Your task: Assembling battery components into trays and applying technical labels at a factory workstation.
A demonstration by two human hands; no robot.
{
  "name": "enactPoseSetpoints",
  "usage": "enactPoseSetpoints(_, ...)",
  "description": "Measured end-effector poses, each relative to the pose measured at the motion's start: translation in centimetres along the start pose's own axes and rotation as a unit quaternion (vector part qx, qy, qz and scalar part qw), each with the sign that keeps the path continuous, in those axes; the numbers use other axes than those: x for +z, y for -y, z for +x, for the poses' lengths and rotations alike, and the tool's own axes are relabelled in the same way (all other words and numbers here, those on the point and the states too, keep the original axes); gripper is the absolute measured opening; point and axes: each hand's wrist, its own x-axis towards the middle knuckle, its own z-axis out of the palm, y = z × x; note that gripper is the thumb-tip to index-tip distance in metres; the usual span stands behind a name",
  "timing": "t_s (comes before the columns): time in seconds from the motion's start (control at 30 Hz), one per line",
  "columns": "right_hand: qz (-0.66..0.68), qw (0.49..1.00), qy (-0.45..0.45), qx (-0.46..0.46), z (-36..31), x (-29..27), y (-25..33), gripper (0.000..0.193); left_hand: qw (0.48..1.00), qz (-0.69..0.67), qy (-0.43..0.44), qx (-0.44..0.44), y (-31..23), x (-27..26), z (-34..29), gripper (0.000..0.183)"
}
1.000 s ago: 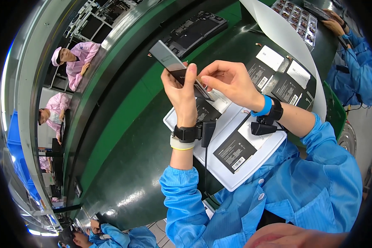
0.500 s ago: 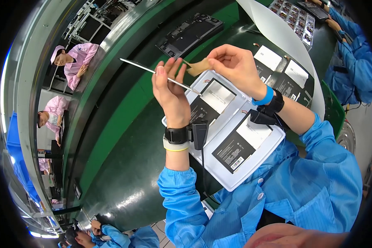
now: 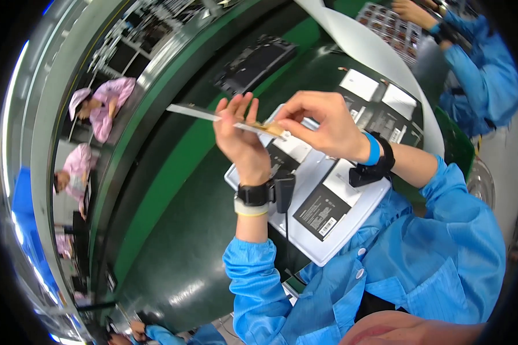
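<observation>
My left hand [image 3: 244,146] grips a thin, flat silvery panel [image 3: 191,112], seen almost edge-on and tilted; its broad face is mostly hidden. Pinched between my right thumb and fingers is a strip of tan tape [image 3: 272,129], and my right hand [image 3: 322,126] holds it against or close to the panel's right end; contact is hard to tell. Below both hands lies a white plastic tray [image 3: 302,238] with flat batteries in it. The near battery [image 3: 322,213] has a black label and a white patch, while the far one [image 3: 296,150] is partly covered by my hands.
More flat batteries [image 3: 394,115] lie to the right beside a curved white sheet [image 3: 380,54]. An opened laptop base [image 3: 256,62] sits farther back on the green bench [image 3: 178,230]. At the right, a co-worker's arm [image 3: 472,69] reaches over a compartment tray [image 3: 388,31].
My right hand has come down and nearer with the tape, now at the panel's right end. The panel has tilted, showing more of its surface. The view has shifted slightly.
</observation>
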Motion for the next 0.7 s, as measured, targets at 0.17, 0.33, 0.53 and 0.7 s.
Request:
enactPoseSetpoints(0.17, -0.023, 0.991, -0.109, -0.079, -1.9, -8.2, 3.3, 0.011, 0.994, -0.060, 0.085, -0.039, -4.8, 1.1, 0.3, 0.076)
enactPoseSetpoints(0.33, -0.256, 0.938, -0.195, -0.126, -9.0, -20.2, 8.2, 0.022, 0.995, -0.053, 0.088, -0.018, -7.8, 1.1, 0.9, 0.084)
enactPoseSetpoints(0.53, -0.476, 0.823, -0.297, 0.092, -20.2, -28.5, 2.8, 0.010, 0.997, 0.068, -0.040, 0.002, -7.6, 3.6, -0.6, 0.081)
enactPoseSetpoints(0.7, -0.585, 0.731, -0.057, 0.346, -31.2, -36.5, -2.6, 0.019, 0.991, 0.087, 0.100, -0.028, -4.6, 2.9, -1.0, 0.069)
